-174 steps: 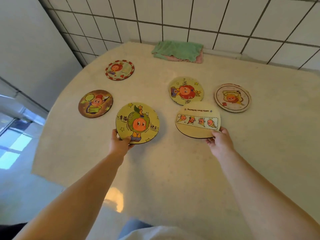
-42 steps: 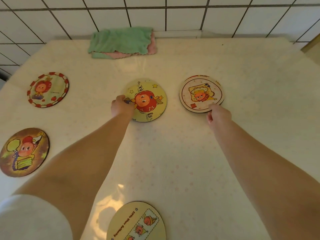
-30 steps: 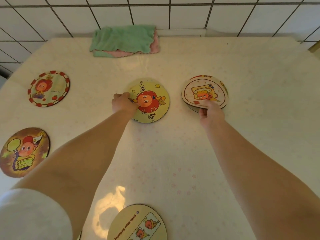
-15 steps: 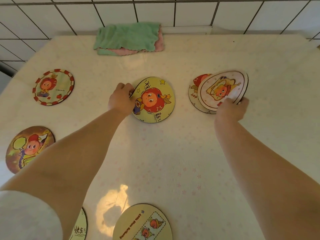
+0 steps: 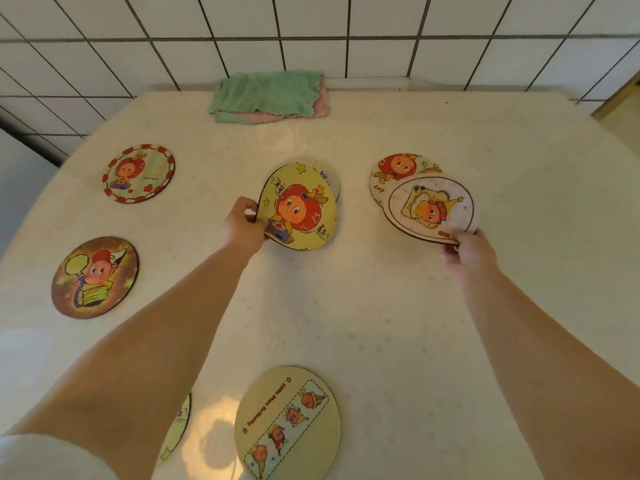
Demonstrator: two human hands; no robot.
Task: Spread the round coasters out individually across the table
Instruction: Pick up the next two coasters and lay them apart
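Nearest, a flat round cream coaster point(image 5: 287, 422) with a row of little faces is lying on the pale tabletop point(image 5: 398, 323). Beside it, the left arm is hiding most of a yellow coaster point(image 5: 180, 429). Farther out, the left hand point(image 5: 242, 228) is pinching the edge of a yellow coaster with a red-haired face point(image 5: 299, 207), tilting it up off a white coaster point(image 5: 330, 178) peeking out underneath. The right hand point(image 5: 469, 249) is gripping a pale toast-picture coaster point(image 5: 431, 207), which is covering part of a red-face coaster point(image 5: 398, 171). On the left, a brown coaster point(image 5: 95, 277) and a red-rimmed coaster point(image 5: 138, 173) are lying apart. That is eight coasters showing. At the far edge, a soft green cloth point(image 5: 266, 93) is sitting on a pink one by the white tiled wall point(image 5: 311, 29).
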